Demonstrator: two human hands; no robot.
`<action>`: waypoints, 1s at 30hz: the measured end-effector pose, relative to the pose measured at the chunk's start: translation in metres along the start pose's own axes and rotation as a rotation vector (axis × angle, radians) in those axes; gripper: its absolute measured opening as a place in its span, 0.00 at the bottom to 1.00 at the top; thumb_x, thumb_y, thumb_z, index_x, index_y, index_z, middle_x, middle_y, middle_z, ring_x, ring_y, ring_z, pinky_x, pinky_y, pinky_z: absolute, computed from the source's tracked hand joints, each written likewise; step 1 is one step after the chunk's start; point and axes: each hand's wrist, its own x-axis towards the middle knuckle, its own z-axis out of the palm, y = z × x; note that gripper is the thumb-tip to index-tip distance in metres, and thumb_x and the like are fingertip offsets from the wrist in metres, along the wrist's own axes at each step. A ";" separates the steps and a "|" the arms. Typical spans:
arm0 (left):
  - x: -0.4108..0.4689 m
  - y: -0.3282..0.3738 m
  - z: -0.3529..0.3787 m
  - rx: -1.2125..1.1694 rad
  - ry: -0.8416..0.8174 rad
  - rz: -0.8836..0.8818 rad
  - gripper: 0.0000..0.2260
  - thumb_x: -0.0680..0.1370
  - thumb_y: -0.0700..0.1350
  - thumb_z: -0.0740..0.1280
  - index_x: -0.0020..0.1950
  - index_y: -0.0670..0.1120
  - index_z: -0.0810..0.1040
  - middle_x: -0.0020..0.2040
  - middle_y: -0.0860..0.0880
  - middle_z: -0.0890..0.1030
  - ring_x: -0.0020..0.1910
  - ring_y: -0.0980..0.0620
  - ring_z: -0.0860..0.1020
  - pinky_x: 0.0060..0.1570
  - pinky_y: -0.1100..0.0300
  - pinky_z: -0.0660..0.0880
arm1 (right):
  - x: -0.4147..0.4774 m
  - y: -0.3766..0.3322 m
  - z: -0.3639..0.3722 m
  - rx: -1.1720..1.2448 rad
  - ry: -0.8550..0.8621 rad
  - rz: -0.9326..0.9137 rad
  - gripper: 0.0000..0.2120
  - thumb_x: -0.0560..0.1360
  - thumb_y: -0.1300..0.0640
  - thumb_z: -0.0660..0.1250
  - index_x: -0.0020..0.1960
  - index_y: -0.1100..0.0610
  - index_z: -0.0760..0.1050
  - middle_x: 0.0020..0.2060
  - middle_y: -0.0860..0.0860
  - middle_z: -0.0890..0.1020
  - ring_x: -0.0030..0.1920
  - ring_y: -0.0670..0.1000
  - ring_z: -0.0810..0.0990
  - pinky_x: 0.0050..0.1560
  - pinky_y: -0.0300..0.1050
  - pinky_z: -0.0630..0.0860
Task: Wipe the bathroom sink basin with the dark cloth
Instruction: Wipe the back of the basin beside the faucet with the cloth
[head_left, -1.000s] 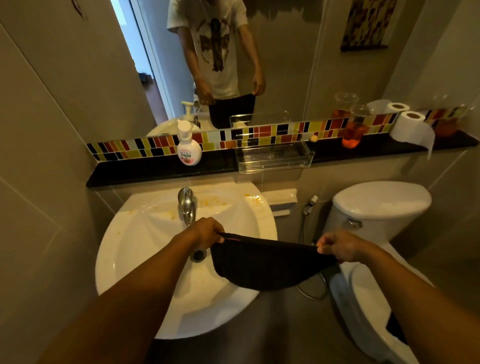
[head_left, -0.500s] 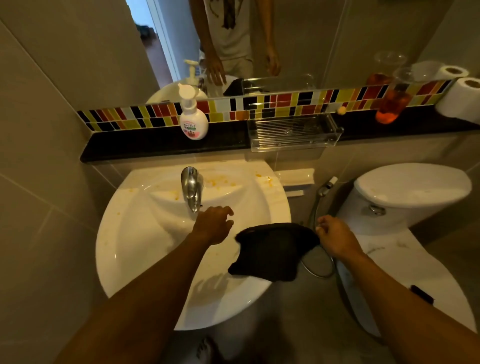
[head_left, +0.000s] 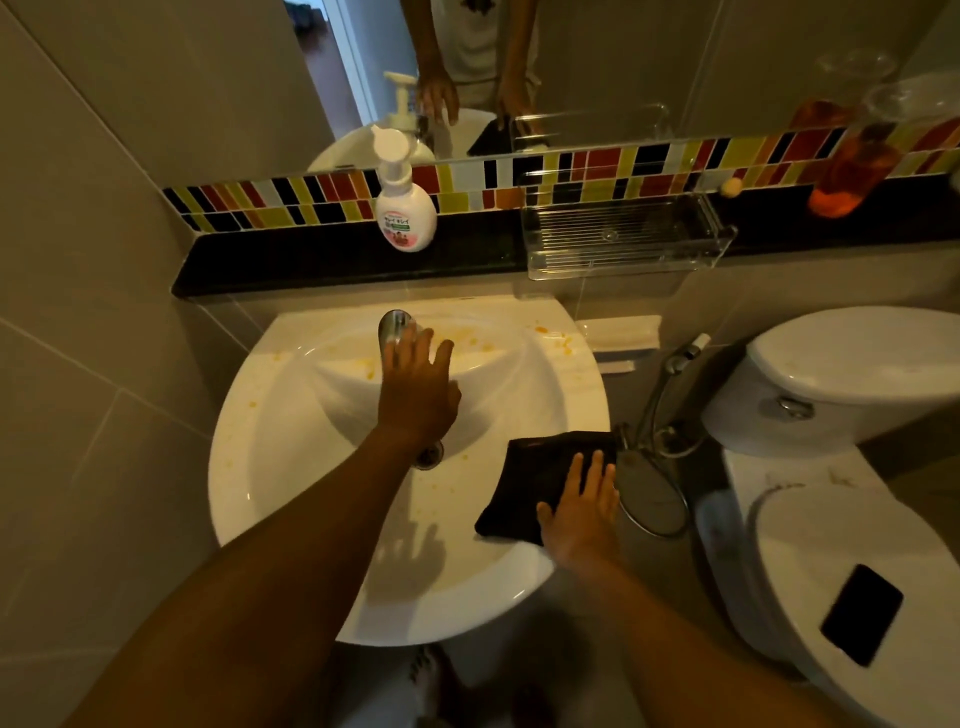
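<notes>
The white sink basin is speckled with orange-yellow stains near its back rim. The dark cloth lies folded on the basin's right rim. My right hand rests flat on the cloth's near right part, fingers spread, pressing it down. My left hand is over the middle of the basin with fingers apart, fingertips at the chrome tap, holding nothing. The drain shows just beside my left wrist.
A soap pump bottle and a clear plastic tray stand on the black ledge behind the sink. A toilet is at the right with a black phone on its lid. A spray hose hangs between.
My left hand let go of the cloth and moved up to the tap. My right hand laid the cloth on the basin's right rim and now lies flat on it.
</notes>
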 end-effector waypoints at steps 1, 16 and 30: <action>0.003 -0.004 0.001 0.015 -0.012 -0.025 0.25 0.75 0.50 0.65 0.70 0.46 0.68 0.74 0.40 0.65 0.76 0.37 0.57 0.73 0.41 0.53 | 0.004 0.002 0.002 0.009 -0.008 0.004 0.41 0.77 0.45 0.60 0.77 0.57 0.36 0.77 0.57 0.38 0.77 0.60 0.35 0.76 0.56 0.43; 0.076 -0.032 0.013 -0.245 -0.106 -0.391 0.24 0.78 0.48 0.64 0.72 0.43 0.63 0.70 0.41 0.66 0.60 0.37 0.72 0.57 0.46 0.74 | 0.090 -0.004 -0.005 0.047 0.263 0.049 0.32 0.80 0.42 0.49 0.78 0.56 0.46 0.78 0.57 0.52 0.77 0.61 0.51 0.72 0.61 0.62; 0.076 -0.034 0.021 -0.262 -0.019 -0.381 0.18 0.79 0.45 0.61 0.68 0.45 0.66 0.68 0.43 0.67 0.58 0.39 0.72 0.50 0.51 0.74 | 0.245 -0.073 -0.053 -0.410 0.185 -0.633 0.26 0.81 0.46 0.42 0.76 0.53 0.39 0.78 0.51 0.48 0.78 0.50 0.43 0.77 0.51 0.39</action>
